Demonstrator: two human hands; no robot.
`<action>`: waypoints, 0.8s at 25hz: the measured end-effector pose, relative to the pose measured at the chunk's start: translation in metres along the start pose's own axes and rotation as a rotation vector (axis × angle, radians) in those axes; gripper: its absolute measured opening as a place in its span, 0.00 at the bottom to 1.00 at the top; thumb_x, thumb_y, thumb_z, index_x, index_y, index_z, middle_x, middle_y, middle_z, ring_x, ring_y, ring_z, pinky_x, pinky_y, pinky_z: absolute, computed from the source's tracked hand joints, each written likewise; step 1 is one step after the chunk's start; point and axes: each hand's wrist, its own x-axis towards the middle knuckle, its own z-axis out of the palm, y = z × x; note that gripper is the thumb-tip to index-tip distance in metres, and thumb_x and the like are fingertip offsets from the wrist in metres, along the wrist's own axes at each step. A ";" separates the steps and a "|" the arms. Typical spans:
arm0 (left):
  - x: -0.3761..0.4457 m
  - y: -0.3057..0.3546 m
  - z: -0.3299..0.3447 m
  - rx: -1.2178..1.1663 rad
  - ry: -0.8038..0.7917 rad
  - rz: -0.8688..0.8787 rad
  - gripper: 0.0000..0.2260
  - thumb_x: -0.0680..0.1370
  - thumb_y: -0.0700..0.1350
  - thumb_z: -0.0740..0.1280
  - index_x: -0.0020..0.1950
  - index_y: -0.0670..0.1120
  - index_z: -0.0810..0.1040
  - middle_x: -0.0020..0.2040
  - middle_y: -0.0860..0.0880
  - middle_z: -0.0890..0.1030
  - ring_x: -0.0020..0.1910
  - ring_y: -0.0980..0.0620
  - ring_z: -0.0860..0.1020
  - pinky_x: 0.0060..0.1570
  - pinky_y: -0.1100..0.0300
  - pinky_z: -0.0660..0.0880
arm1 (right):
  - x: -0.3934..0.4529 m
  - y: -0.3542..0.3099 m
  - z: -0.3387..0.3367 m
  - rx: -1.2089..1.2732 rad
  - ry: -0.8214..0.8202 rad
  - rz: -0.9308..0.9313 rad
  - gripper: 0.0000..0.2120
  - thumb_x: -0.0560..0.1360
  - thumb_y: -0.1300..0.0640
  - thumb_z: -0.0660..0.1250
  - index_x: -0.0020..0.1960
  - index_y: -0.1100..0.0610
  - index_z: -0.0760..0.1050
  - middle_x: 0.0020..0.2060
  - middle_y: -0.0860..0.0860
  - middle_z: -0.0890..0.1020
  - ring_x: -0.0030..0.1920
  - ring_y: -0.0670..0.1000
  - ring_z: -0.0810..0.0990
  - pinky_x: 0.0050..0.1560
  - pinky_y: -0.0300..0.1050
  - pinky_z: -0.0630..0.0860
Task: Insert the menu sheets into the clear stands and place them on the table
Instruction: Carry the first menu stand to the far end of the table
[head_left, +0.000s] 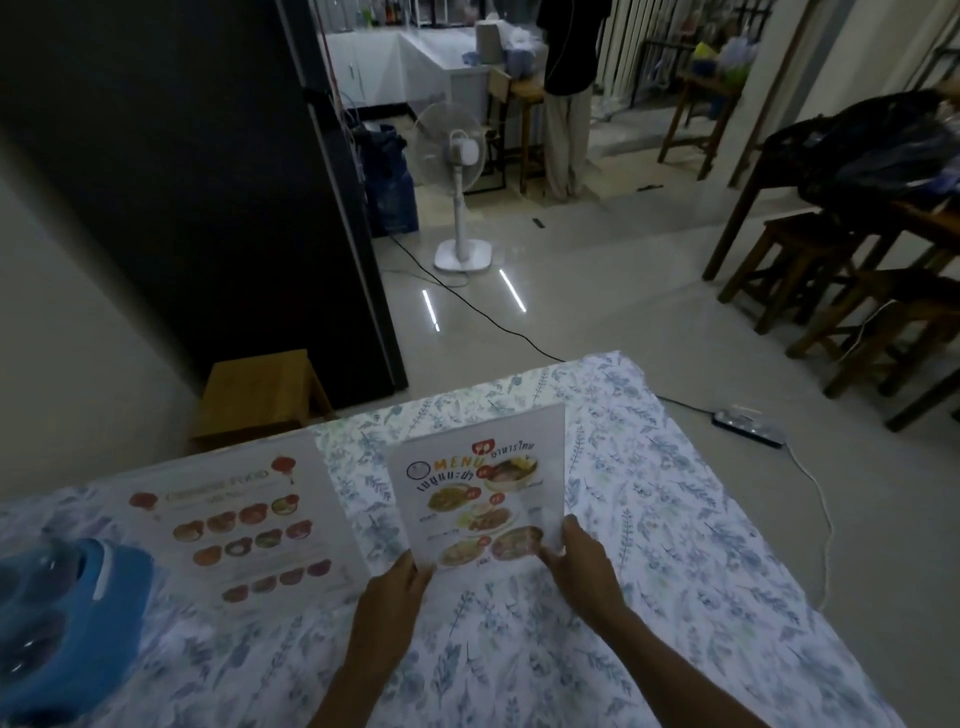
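A Thai food menu sheet stands tilted above the table with the floral cloth; it looks to be inside a clear stand, though the stand's edges are hard to make out. My left hand grips its lower left corner. My right hand grips its lower right corner, with fingers on the right edge. A second menu sheet with Chinese food pictures lies flat on the cloth to the left, touched by neither hand.
A blue container with glasses sits at the table's left edge. A wooden stool stands behind the table. A floor fan, a black cable, a power strip and wooden stools at the right occupy the floor. A person stands far back.
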 end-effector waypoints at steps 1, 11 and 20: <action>0.001 0.001 0.001 -0.002 0.016 -0.006 0.08 0.80 0.52 0.65 0.49 0.48 0.78 0.40 0.52 0.84 0.36 0.56 0.81 0.36 0.53 0.77 | 0.000 0.001 0.000 0.013 0.006 -0.008 0.15 0.75 0.39 0.67 0.53 0.47 0.69 0.47 0.43 0.80 0.46 0.44 0.81 0.41 0.38 0.75; 0.067 0.033 0.033 0.026 0.070 0.065 0.14 0.77 0.53 0.70 0.58 0.46 0.80 0.40 0.52 0.84 0.37 0.56 0.82 0.39 0.54 0.81 | 0.067 0.031 -0.032 0.021 -0.001 -0.090 0.21 0.75 0.31 0.58 0.58 0.45 0.70 0.52 0.40 0.80 0.52 0.43 0.81 0.48 0.44 0.79; 0.207 0.193 0.098 -0.085 0.138 0.246 0.09 0.78 0.54 0.68 0.53 0.51 0.81 0.44 0.54 0.83 0.40 0.54 0.81 0.39 0.58 0.77 | 0.246 0.051 -0.172 -0.088 0.138 -0.107 0.21 0.77 0.39 0.63 0.61 0.53 0.69 0.55 0.53 0.83 0.51 0.56 0.83 0.45 0.48 0.79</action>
